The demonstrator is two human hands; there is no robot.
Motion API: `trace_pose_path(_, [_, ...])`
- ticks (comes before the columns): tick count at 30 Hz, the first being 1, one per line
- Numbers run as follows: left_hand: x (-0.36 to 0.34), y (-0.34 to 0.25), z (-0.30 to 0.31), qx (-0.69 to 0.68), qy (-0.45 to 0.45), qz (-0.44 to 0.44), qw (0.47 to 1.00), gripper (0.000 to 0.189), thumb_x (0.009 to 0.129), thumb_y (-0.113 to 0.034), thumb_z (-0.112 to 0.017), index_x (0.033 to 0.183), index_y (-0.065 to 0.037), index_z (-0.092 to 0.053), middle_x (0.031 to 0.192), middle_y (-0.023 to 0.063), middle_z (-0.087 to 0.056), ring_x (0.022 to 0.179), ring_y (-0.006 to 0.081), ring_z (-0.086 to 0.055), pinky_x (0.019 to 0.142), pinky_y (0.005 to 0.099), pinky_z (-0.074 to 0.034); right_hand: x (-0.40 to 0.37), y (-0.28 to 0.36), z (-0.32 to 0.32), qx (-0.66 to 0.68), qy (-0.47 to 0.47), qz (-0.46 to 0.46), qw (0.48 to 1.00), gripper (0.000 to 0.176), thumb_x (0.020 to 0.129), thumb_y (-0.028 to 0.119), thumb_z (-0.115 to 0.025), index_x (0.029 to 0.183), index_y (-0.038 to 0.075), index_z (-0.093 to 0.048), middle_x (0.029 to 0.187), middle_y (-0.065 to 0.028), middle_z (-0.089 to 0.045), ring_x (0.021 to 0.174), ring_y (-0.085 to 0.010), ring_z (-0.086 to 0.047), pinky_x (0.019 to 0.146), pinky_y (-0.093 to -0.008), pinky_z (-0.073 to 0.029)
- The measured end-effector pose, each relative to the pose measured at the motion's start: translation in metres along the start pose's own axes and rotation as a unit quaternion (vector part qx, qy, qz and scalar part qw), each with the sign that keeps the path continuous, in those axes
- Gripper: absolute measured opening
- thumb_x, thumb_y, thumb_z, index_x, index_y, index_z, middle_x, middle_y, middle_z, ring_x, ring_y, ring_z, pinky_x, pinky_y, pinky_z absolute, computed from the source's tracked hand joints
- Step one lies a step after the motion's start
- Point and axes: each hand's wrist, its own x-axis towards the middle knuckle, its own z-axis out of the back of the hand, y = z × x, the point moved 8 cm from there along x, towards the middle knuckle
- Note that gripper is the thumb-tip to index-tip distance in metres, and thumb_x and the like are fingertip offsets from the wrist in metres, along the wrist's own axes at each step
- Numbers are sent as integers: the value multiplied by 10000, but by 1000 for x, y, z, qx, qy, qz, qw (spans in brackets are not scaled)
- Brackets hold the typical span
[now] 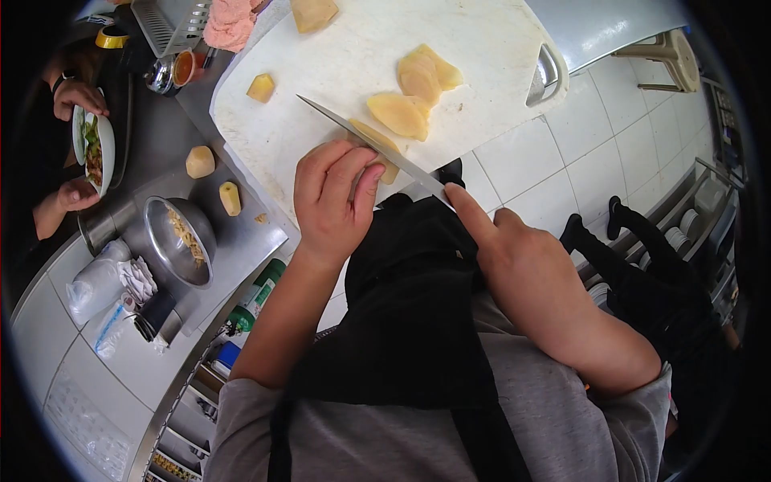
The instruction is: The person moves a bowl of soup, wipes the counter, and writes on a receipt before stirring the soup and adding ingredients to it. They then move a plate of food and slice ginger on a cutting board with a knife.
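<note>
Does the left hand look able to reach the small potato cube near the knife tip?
Probably yes. The cube lies left of the knife tip, with only bare board between it and the left hand, though that hand now pins a potato.

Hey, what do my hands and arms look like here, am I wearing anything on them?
No gloves, rings or watch show on the left hand or the right hand. The forearms are uncovered, and the grey sleeves end near the elbows.
</note>
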Motion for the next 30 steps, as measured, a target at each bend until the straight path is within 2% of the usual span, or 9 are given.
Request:
trace_pose_path(8, [4,-3,3,-6,3,1,1000,174,825,-49,-722,990,-34,-667,1014,101,-608,918,249,-600,791,333,-502,29,4,-13,-35,-37,-20,999,679,802,-8,-550,1443,151,-389,796,-155,-582,612,-309,-640,550,-389,-535])
trace_pose_path(11, [16,-2,12,-17,22,-18,999,221,806,-47,-733,1014,-55,-661,990,82,-611,878,249,-610,754,326,-513,27,3,-8,-37,-76,-3,996,511,881,61,-497,1385,123,-437,779,-160,-606,615,-301,-672,517,-379,-560])
trace_pose_path(14, [34,16,13,-128,128,174,968,235,830,11,-690,1063,-13,-674,949,93,-630,848,162,-628,771,242,-539,23,3,-5,-12,-83,3,996,520,880,59,-496,1391,129,-435,794,-169,-609,623,-316,-674,510,-386,-557])
trace_pose_path(19, [65,14,15,-67,279,151,946,363,793,-33,-735,1138,-141,-711,873,48,-584,832,167,-587,765,265,-517,9,9,11,-42,-117,-13,992,547,876,86,-520,1409,178,-442,827,-157,-580,596,-289,-660,480,-362,-545])
trace_pose_path(21, [75,1,18,57,312,23,948,304,756,-60,-761,1053,-119,-737,848,28,-561,856,187,-566,797,288,-488,5,11,13,-55,-133,-9,990,569,873,89,-527,1424,197,-433,835,-149,-563,582,-271,-650,474,-352,-542])
trace_pose_path(22, [82,2,20,58,312,21,948,304,756,-60,-761,1053,-119,-737,848,28,-561,856,187,-566,797,288,-488,3,12,14,-69,-145,-6,987,591,871,93,-535,1438,216,-423,843,-141,-546,568,-252,-640,468,-342,-539])
trace_pose_path(24, [89,-7,20,-4,343,-27,939,197,758,-155,-759,950,-113,-744,902,15,-616,910,226,-585,757,347,-478,-1,13,14,-73,-142,-4,987,614,867,92,-541,1451,233,-411,852,-140,-536,566,-241,-634,468,-337,-538])
trace_pose_path(27, [87,-10,19,-48,335,-47,940,141,768,-144,-757,892,-83,-728,978,17,-648,949,229,-601,773,344,-491,-5,12,12,-78,-158,2,984,647,855,94,-556,1460,264,-405,860,-134,-518,566,-226,-622,468,-329,-533])
trace_pose_path(30, [80,-8,18,-126,341,13,931,99,794,-129,-744,848,-55,-708,1041,28,-661,978,230,-617,803,329,-500,-11,10,14,-89,-195,6,977,657,841,100,-572,1449,302,-425,860,-119,-502,574,-216,-610,477,-324,-529])
